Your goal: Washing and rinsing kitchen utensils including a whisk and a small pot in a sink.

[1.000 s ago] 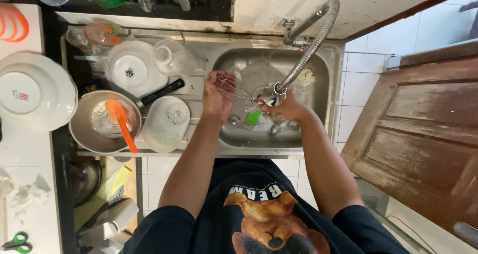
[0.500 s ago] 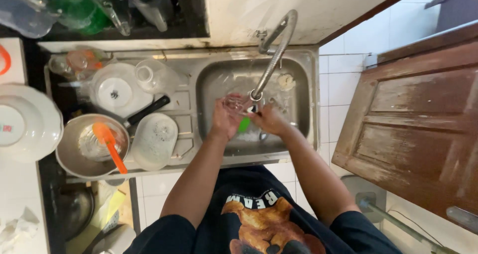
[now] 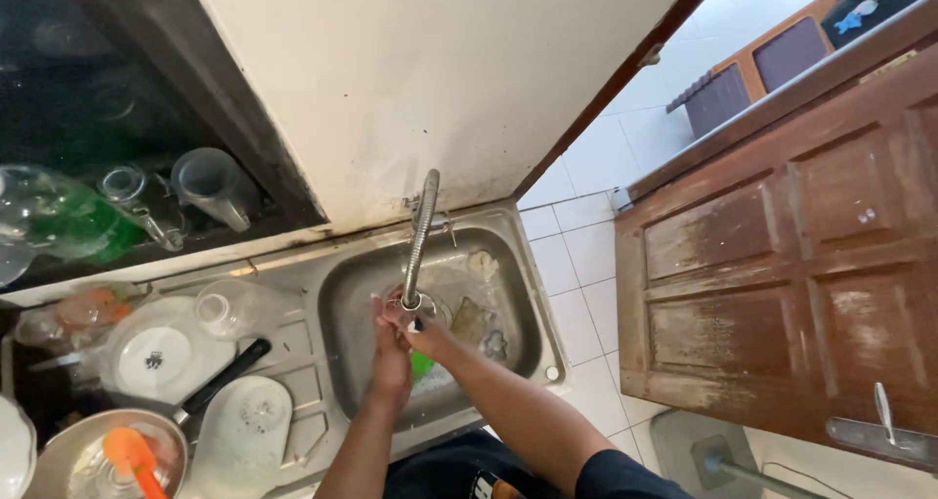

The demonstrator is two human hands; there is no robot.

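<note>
Both hands meet under the tap's (image 3: 422, 227) mouth, over the middle of the steel sink (image 3: 518, 264). The left hand (image 3: 389, 347) comes up from the near edge, fingers curled toward the spout; the right hand (image 3: 427, 335) reaches in from the near right, touching the left one just below the spout end. A small pale, roundish thing seems to sit between them, right at the spout mouth, but it is too small and too covered to say what it is. The left grip looks curled around it and the right grip pressed in against it from the right; whether either truly pinches it cannot be told.

The relation that matters: the tap's long axis runs from its base at the far rim down toward the near side, ending right above the hands, so the held thing lies straight under the outlet, level with both hands, neither clearly nearer.

A green sponge (image 3: 420, 365) lies in the basin just near of the hands. On the draining board to the left lie a white plate (image 3: 154, 354), a pan (image 3: 88, 460) with an orange spatula (image 3: 137, 457), and a clear jug (image 3: 234, 308).
</note>
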